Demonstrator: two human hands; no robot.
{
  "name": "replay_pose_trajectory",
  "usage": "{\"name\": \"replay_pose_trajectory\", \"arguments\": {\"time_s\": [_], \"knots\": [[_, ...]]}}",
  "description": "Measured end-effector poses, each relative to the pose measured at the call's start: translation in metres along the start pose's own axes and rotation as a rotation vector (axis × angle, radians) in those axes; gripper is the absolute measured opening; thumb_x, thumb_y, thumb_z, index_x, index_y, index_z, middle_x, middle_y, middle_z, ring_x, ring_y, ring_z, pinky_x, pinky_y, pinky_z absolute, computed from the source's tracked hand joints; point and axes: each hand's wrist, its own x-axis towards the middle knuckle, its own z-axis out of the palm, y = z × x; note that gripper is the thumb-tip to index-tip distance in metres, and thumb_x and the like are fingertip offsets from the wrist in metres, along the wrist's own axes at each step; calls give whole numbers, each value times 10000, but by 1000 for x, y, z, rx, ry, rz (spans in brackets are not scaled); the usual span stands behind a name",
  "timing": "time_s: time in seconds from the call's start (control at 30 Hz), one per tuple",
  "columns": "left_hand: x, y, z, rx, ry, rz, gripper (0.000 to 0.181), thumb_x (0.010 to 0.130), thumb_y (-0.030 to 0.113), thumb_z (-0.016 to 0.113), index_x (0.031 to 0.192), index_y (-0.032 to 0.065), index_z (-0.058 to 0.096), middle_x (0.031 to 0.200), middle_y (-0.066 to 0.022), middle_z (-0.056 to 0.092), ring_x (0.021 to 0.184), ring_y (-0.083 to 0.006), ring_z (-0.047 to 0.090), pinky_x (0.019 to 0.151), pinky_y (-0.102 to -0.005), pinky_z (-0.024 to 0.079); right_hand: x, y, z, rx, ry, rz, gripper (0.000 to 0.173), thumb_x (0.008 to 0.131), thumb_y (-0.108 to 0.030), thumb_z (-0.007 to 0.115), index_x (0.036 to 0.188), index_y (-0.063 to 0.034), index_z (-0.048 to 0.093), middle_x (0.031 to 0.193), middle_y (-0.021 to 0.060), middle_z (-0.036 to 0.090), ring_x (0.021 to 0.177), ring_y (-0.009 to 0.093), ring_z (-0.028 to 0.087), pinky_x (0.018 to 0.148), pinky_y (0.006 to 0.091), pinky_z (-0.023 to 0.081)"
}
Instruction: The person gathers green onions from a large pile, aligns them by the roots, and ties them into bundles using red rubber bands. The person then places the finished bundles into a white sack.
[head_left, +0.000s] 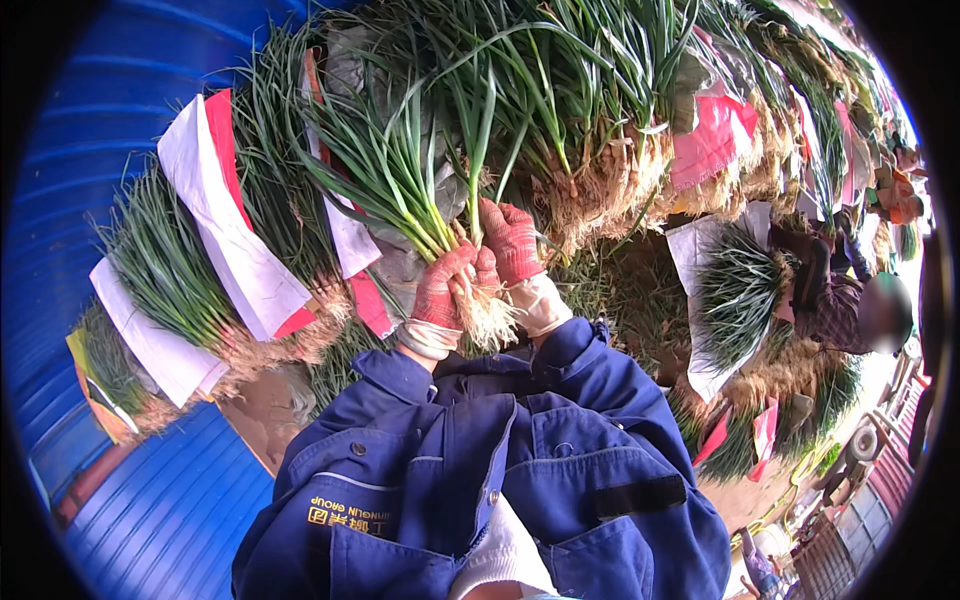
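Observation:
My left hand (444, 289), in a red-coated work glove, is closed around a small bunch of allium plants (409, 202), which look like green garlic. Their long green leaves fan up and to the left, and the pale stringy roots (484, 311) hang below the fingers. Close beside it, my right hand (514, 240), gloved the same way, grips the stem of a single allium plant (475, 180). The two hands almost touch, so the lower stems are partly hidden. Just beyond them stands a large heap of the same plants (592, 142), roots facing me.
More bundles (169, 255) stand at left, separated by white-and-red sheets (225, 217), before a blue corrugated metal wall (97, 150). Loose leaves litter the ground (637, 300). At right, a person (832, 300) crouches by a plant pile (739, 285). A wheeled vehicle (862, 442) stands farther off.

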Motion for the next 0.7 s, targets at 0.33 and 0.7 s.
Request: {"name": "replay_pose_trajectory", "arguments": {"time_s": [0.33, 0.7], "knots": [[-27, 18, -14, 571, 27, -91, 222, 777, 175, 684, 923, 96, 537, 769, -87, 579, 636, -174, 563, 556, -293, 490, 37, -8, -118, -1622, -25, 18, 287, 853, -356, 569, 915, -107, 698, 867, 101, 696, 758, 277, 670, 671, 413, 522], [15, 12, -87, 819, 193, -140, 276, 847, 218, 633, 1013, 1, 670, 753, -42, 648, 585, -51, 535, 503, -158, 387, 77, -97, -78, -1542, 182, -290, 398, 819, -466, 632, 928, -85, 675, 749, 149, 666, 727, 312, 648, 665, 412, 498]]}}
